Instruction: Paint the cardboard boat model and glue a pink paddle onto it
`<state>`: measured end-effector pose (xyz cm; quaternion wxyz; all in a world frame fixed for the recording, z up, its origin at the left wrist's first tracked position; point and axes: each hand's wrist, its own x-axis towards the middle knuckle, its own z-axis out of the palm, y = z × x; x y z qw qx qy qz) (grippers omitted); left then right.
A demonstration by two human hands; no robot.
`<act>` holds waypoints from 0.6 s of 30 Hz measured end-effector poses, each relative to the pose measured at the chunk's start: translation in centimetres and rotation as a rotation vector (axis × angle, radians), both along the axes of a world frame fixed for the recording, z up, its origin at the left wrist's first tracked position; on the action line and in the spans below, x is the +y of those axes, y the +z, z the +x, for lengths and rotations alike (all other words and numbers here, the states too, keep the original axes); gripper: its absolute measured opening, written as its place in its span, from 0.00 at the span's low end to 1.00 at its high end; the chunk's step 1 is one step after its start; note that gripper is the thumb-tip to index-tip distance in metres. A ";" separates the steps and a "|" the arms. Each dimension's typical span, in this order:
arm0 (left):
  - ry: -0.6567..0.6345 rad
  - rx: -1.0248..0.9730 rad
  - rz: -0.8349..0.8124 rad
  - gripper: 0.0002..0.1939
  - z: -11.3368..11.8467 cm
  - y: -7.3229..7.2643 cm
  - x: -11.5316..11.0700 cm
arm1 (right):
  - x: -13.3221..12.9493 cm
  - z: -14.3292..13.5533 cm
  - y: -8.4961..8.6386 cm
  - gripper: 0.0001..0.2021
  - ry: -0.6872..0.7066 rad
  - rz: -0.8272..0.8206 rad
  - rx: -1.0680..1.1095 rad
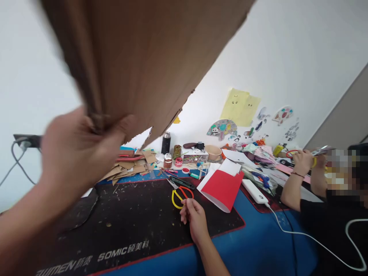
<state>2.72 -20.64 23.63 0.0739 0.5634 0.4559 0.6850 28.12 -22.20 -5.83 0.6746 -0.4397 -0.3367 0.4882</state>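
Observation:
My left hand point(77, 149) grips a large piece of brown cardboard point(149, 57) by its lower edge, thumb on the near face. The board is raised high and covers much of the upper view. Over the black desk mat, my right hand point(197, 222) has its fingers closed at the handle of a pair of scissors point(178, 197) with yellow and orange loops. The scissor blades point away, up and to the left. A folded red and white sheet of paper point(222, 188) lies just right of that hand.
Cardboard scraps point(125, 170), a black thermos point(166, 143), small jars and a beige bowl point(213, 152) line the wall. A white power strip point(255, 191) with its cable lies right of the mat point(138, 214). Farther right, another person's hands point(303, 163) hold scissors.

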 end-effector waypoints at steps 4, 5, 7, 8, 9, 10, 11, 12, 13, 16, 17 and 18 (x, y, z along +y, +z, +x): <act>0.058 0.761 0.312 0.31 3.1 -1.7 -0.2 | 0.0 0.0 0.1 0.30 0.004 0.001 -0.001; 0.070 0.878 0.329 0.36 3.8 -2.8 -0.2 | 0.0 0.0 0.0 0.30 0.005 0.002 0.001; 0.087 1.064 0.359 0.37 4.8 -5.4 0.1 | 0.0 0.0 0.0 0.31 0.003 0.006 0.010; 0.083 1.139 0.345 0.37 5.1 -6.8 0.3 | 0.0 0.0 -0.1 0.31 0.004 0.009 0.015; 0.086 1.204 0.332 0.36 5.4 -8.2 0.6 | 0.0 0.1 -0.2 0.31 0.008 0.011 0.018; 0.100 1.259 0.332 0.35 5.6 -9.6 0.9 | 0.0 0.1 -0.4 0.31 0.014 0.013 0.017; 0.124 1.300 0.332 0.34 5.7 -10.9 1.2 | 0.0 0.1 -0.6 0.31 0.024 0.017 0.010; 0.138 1.337 0.340 0.32 5.7 -12.1 1.6 | 0.1 0.2 -0.8 0.31 0.039 0.026 -0.001; 0.152 1.364 0.357 0.30 5.6 -13.2 1.9 | 0.1 0.2 -1.0 0.31 0.058 0.038 -0.014; 0.175 1.431 0.416 0.27 5.1 -16.1 3.1 | 0.3 0.3 -1.7 0.32 0.116 0.084 -0.044; 0.175 1.451 0.426 0.27 4.9 -16.9 3.4 | 0.4 0.3 -1.9 0.31 0.135 0.095 -0.050; 0.173 1.465 0.447 0.26 4.7 -17.7 3.7 | 0.4 0.4 -2.1 0.31 0.149 0.101 -0.052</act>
